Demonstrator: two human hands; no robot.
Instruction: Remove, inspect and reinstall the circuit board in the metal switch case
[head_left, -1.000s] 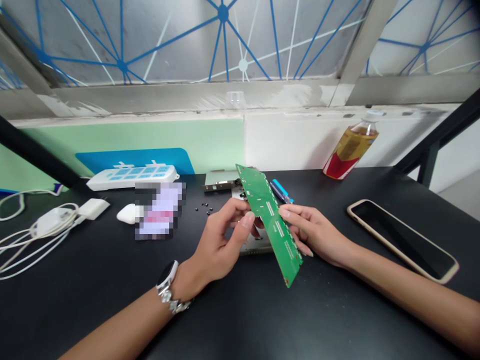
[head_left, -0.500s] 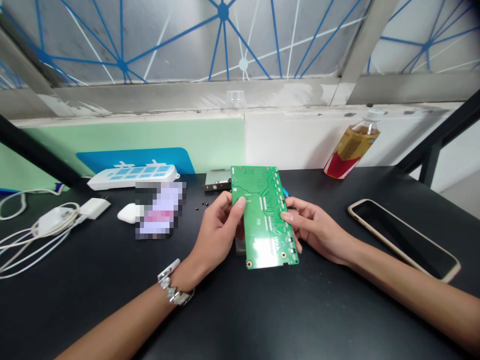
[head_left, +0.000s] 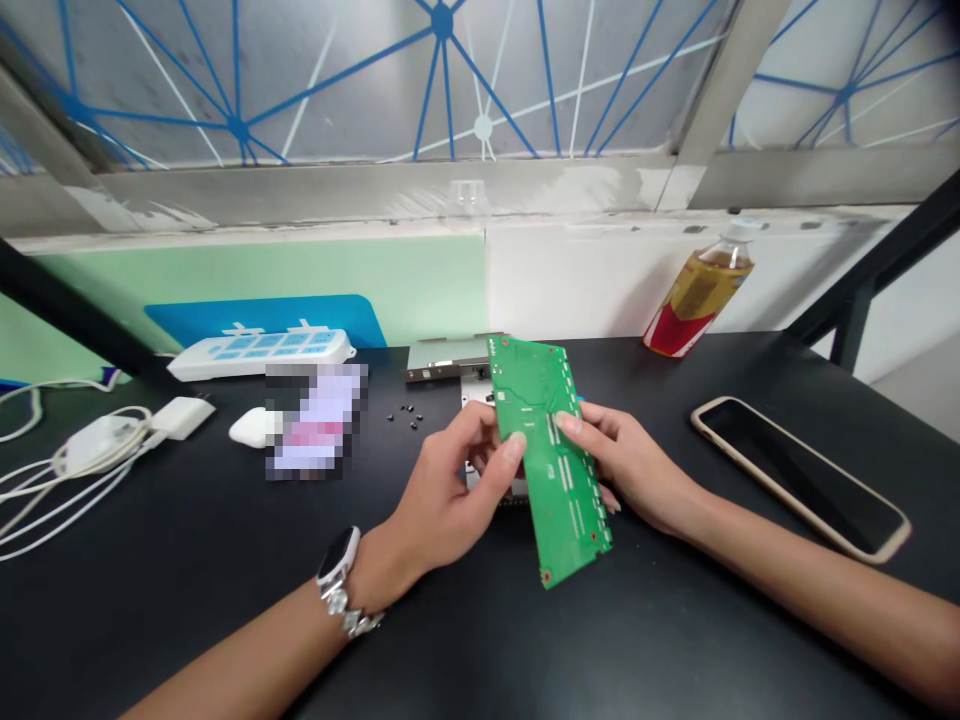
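Observation:
A green circuit board [head_left: 544,480] is held up between my two hands, tilted, its lower end swung toward me. My left hand [head_left: 465,480] is closed on its left edge with the thumb on the face. On the right edge, the thumb of my right hand [head_left: 630,455] presses the face, fingers behind. Below and behind the board lies a metal casing [head_left: 474,390], mostly hidden. A flat metal cover [head_left: 442,358] lies at the back. Several small black screws [head_left: 409,412] are scattered to its front left.
Left on the black table [head_left: 225,580] are a power strip [head_left: 262,353], a white charger with cables [head_left: 101,445], a white earbud case [head_left: 255,427] and a blurred-out item [head_left: 319,420]. Right are a phone [head_left: 799,478] and a drink bottle [head_left: 697,290] against the wall.
Both hands have shifted the circuit board slightly right and toward me, turning and tilting it. More of the casing and screws now shows behind it. My right thumb lies farther onto the board.

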